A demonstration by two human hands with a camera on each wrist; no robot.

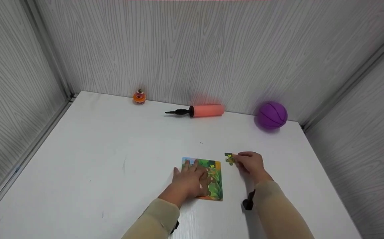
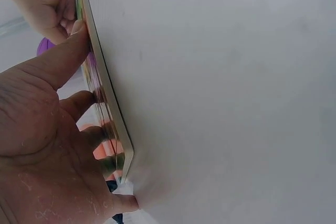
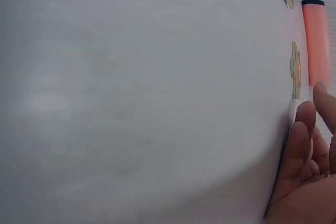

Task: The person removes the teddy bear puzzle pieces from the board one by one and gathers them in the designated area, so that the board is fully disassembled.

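Note:
In the head view my left hand lies spread over a square picture puzzle, hiding much of its left half. The left wrist view shows the thumb on the puzzle's near side and the little finger reaching down to the table beside its corner. A loose jigsaw piece, green and yellow, lies flat to the right of the puzzle. My right hand has its fingertips at the right edge of this piece. The right wrist view shows a gap between thumb and fingers, with the piece just beyond them.
At the back of the white table are a small orange toy figure, a pink hand pump with a black nozzle, and a purple ball. Wood-grain panels rise behind and along both sides.

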